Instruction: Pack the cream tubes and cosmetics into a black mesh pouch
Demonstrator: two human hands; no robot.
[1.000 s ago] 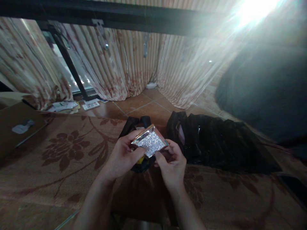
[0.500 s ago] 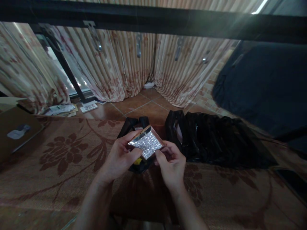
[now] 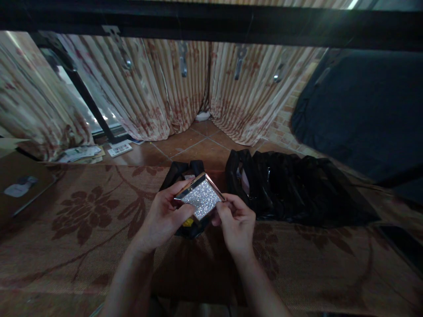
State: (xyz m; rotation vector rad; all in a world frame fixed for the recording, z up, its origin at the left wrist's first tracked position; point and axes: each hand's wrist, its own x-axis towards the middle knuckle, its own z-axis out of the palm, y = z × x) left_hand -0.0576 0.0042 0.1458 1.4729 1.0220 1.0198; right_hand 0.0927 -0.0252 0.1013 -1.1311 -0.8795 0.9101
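Note:
A small flat case with a glittering silver face and a metal rim (image 3: 200,200) is held up between both hands. My left hand (image 3: 163,220) grips its left side with the thumb under the lower edge. My right hand (image 3: 235,224) pinches its right corner and lower side. Just beneath the case lies a small black pouch (image 3: 182,173) with something yellow (image 3: 188,222) showing under my left thumb. All of this hovers over a brown mat with a dark flower pattern (image 3: 86,211).
A larger black bag (image 3: 297,189) lies to the right of my hands. A dark fabric mass (image 3: 360,110) fills the right side. Striped curtains (image 3: 158,92) hang behind, over a tiled floor (image 3: 194,147). Papers (image 3: 82,153) lie at the left. A black bar (image 3: 211,26) crosses overhead.
Both hands have kept hold of the glittering case, turning it slightly. The view has tilted downward, so the bright light at the upper right has left the picture.

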